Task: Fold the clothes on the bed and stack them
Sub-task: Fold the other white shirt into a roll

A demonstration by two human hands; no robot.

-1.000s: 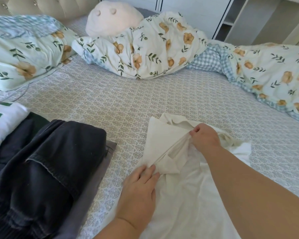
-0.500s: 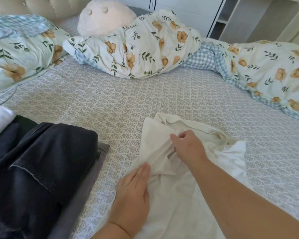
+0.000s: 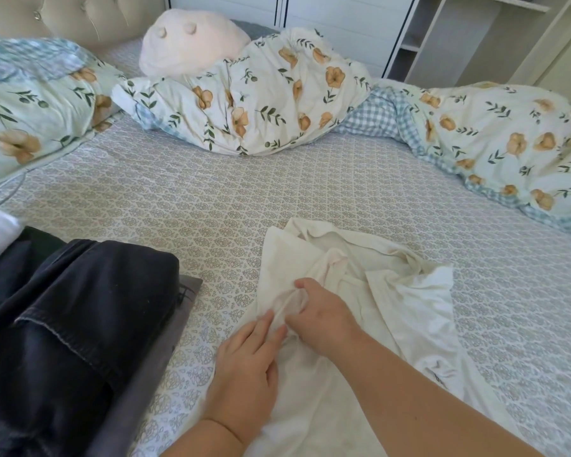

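Your right hand [image 3: 323, 316] pinches the shirt [image 3: 393, 311] and your left hand [image 3: 248, 367] presses it flat; tugging hard could undo the fold.

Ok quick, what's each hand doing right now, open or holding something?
Left hand: open, straight fingers pressing on the cream garment.
Right hand: pinches a fold of the cream garment.

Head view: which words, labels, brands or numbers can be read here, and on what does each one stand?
Nothing here can be read as text.
small tag on the cream garment: a few dark marks, too small and blurred to read.
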